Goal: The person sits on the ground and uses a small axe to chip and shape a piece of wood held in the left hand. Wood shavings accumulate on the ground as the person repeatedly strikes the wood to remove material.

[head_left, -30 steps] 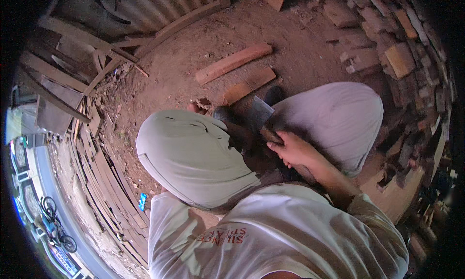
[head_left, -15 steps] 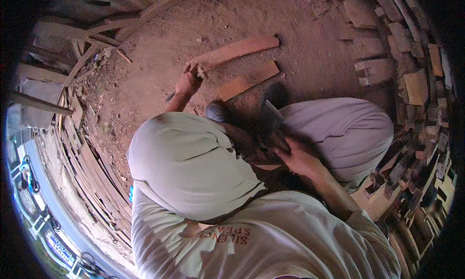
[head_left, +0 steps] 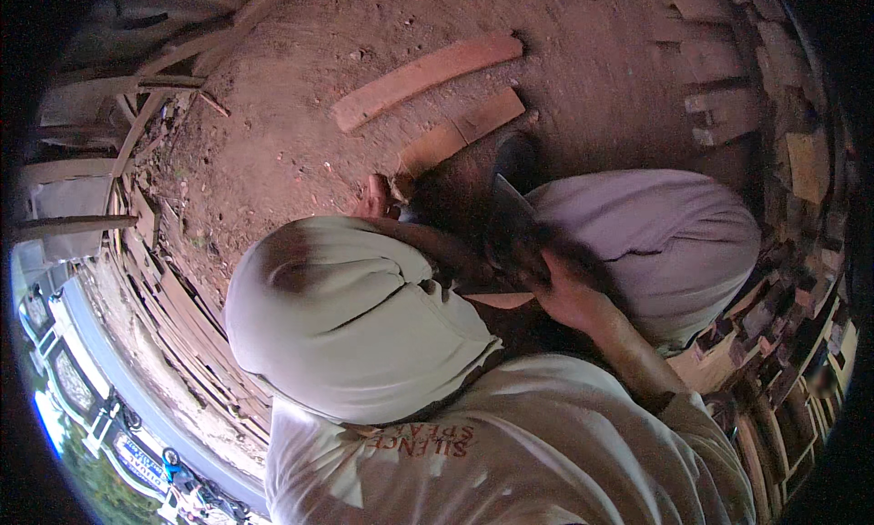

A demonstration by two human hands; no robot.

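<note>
My left hand [head_left: 373, 198] is beyond my left knee, at the near-left end of a short orange-brown board [head_left: 462, 133] on the dirt. Its fingers look curled beside a small tan lump; I cannot tell whether they touch the board. Between my legs my right hand [head_left: 569, 293] is closed around the dark end of a broad grey blade tool [head_left: 515, 203]. The blade points away from me, next to my dark shoe [head_left: 516, 153]; shadow hides its lower part. Farther off lies a longer reddish, slightly curved board [head_left: 428, 79], apart from both hands.
Stacked wood pieces [head_left: 806, 165] rise along the right side. Long thin planks [head_left: 182, 311] lie at the left, with leaning timbers [head_left: 137, 129] above them. My bent knees [head_left: 355, 297] flank the work area. A pale vehicle [head_left: 137, 370] stands outside at lower left.
My left hand has left the end of the reddish board and come nearer my knee, beside the shorter board. The right hand stays on the blade tool. The view has shifted slightly.
</note>
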